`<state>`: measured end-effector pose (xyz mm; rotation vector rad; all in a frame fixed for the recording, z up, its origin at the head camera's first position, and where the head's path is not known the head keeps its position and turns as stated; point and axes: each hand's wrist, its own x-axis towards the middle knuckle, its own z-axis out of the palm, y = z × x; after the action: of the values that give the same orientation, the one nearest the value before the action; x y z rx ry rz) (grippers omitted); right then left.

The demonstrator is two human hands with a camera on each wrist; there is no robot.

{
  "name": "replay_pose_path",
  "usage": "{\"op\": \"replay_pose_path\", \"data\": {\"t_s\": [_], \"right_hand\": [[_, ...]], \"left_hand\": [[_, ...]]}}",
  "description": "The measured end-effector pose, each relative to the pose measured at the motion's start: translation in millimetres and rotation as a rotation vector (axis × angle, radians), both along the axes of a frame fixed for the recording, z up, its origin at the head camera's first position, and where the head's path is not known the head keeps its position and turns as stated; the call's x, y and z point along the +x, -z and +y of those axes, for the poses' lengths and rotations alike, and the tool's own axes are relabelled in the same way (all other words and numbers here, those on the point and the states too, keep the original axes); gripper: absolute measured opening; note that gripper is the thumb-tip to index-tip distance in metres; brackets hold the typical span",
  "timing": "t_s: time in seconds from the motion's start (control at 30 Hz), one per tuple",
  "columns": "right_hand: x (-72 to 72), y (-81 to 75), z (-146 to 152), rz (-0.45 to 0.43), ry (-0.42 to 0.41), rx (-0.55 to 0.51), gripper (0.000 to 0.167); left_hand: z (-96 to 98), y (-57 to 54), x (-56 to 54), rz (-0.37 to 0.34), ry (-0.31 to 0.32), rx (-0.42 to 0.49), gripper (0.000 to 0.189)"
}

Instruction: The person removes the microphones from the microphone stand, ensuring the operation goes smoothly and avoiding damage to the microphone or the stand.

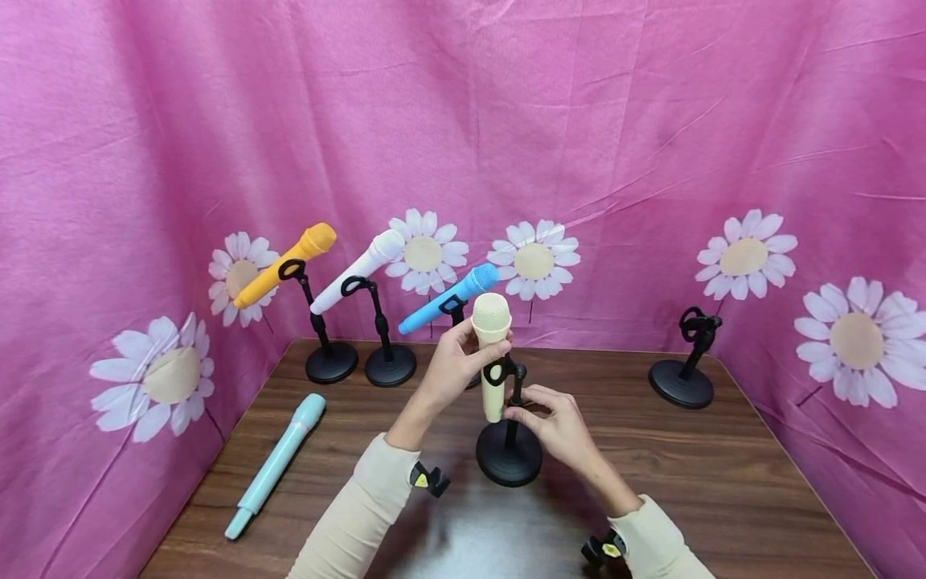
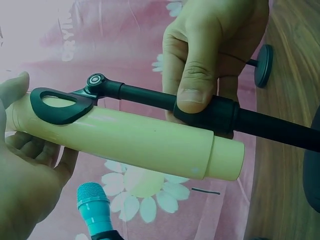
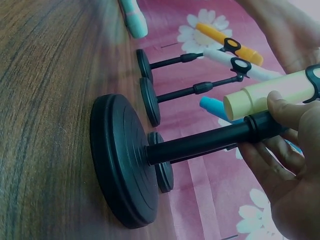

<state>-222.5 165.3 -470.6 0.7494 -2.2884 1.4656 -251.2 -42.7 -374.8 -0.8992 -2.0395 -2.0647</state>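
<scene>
A person's two cream-sleeved forearms [image 1: 362, 507] reach forward from the bottom of the head view, angling toward each other. The left hand [image 1: 450, 368] is higher, its thumb opposite curled fingers in a grip. The right hand [image 1: 555, 422], lower, pinches between thumb and bent fingers.

Microphones [image 1: 493, 402]: five; three between left and centre, one at centre, one lower left
Stands [image 1: 509, 456]: five; four between left and centre, one at right
Printed flowers [image 1: 534, 261]: six, across the middle band
Hands [image 1: 560, 422]: two, centre
Sleeves [image 1: 358, 515]: two, bottom
Table [image 1: 665, 458]: one, lower half
</scene>
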Motion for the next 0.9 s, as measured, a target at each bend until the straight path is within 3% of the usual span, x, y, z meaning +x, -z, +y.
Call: {"op": "replay_pose_path", "data": {"t_s": [0.9], "right_hand": [[-0.2,2.4,0.0,0.014,0.006,0.007,0.020]], "left_hand": [[0.0,-9.1,1.1,-0.005,-0.018,0.001,0.035]]}}
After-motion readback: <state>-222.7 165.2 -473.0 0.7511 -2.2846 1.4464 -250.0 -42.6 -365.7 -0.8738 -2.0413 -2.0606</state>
